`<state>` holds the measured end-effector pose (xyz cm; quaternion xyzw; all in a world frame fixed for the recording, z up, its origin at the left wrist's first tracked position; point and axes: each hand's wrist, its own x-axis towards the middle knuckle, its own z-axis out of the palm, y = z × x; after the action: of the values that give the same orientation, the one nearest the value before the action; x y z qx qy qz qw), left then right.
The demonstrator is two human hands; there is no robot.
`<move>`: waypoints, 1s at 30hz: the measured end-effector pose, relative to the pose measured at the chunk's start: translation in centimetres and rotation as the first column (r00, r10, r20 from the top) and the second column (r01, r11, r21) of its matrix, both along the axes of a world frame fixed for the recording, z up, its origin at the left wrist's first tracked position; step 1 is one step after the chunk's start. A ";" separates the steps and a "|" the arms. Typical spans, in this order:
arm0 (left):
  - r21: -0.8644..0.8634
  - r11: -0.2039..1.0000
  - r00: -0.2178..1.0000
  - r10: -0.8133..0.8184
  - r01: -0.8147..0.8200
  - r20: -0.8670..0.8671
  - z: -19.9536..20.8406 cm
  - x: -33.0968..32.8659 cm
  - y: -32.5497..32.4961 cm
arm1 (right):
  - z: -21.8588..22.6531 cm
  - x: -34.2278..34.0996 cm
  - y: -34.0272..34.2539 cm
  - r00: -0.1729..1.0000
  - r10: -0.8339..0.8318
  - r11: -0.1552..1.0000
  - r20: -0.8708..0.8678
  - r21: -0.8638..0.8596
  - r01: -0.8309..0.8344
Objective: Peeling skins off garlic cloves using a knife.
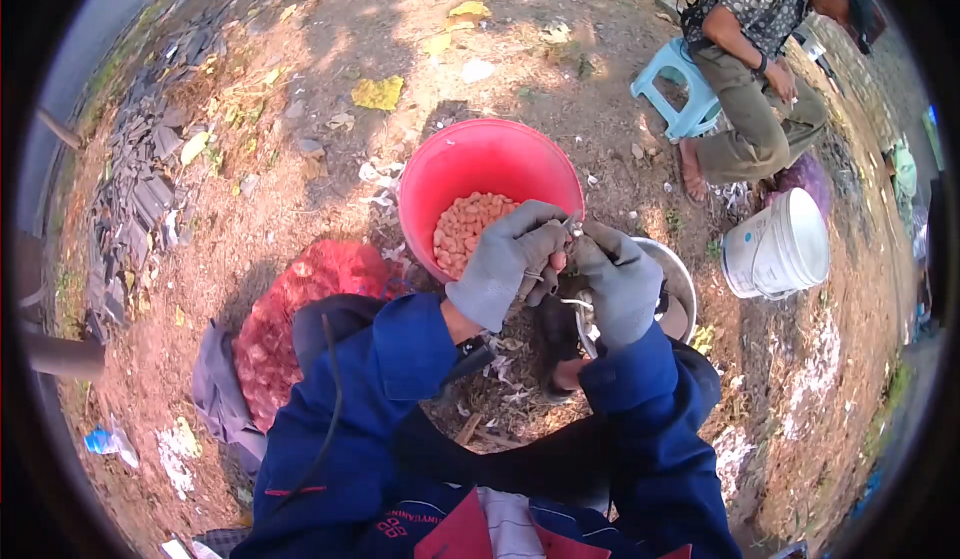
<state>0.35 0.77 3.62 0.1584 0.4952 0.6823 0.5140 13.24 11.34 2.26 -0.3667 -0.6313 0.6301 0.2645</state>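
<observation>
My left hand [503, 267], in a grey glove with some fingertips bare, is curled closed over the near rim of a pink-red bucket [420, 174]. My right hand [625, 287], also gloved in grey, is closed beside it, and the fingertips of both meet. A small pale and dark bit shows between them, too small to name. Many pale tan, clove-like pieces [468, 227] lie in the bucket. Beneath my right hand stands a metal basin [683, 281], its contents mostly hidden.
A red mesh sack [275, 334] rests at my left leg. To the right is a white bucket [775, 244]. Beyond it a person [755, 69] sits low near a light-blue plastic stool [672, 84]. Dark broken tiles [145, 194] are heaped at left; papery white scraps dot the dirt.
</observation>
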 end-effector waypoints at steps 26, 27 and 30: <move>0.010 0.998 0.996 0.057 -0.056 -0.070 -1.2 0.0 0.4 | 1.5 0.1 0.3 0.976 0.128 0.939 -0.177 -0.295 -0.177; 0.036 0.997 0.997 0.070 -0.070 -0.013 -1.0 0.0 0.4 | 1.5 0.1 0.3 0.979 0.125 0.944 -0.160 -0.286 -0.167; 0.057 0.994 0.994 0.089 -0.093 0.069 -0.5 -0.4 0.2 | 1.2 0.0 0.4 0.973 0.118 0.936 -0.200 -0.305 -0.176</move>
<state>-0.08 0.97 3.10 0.1282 0.4638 0.7244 0.4936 13.20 11.77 3.51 -0.2986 -0.5199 0.7727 0.2087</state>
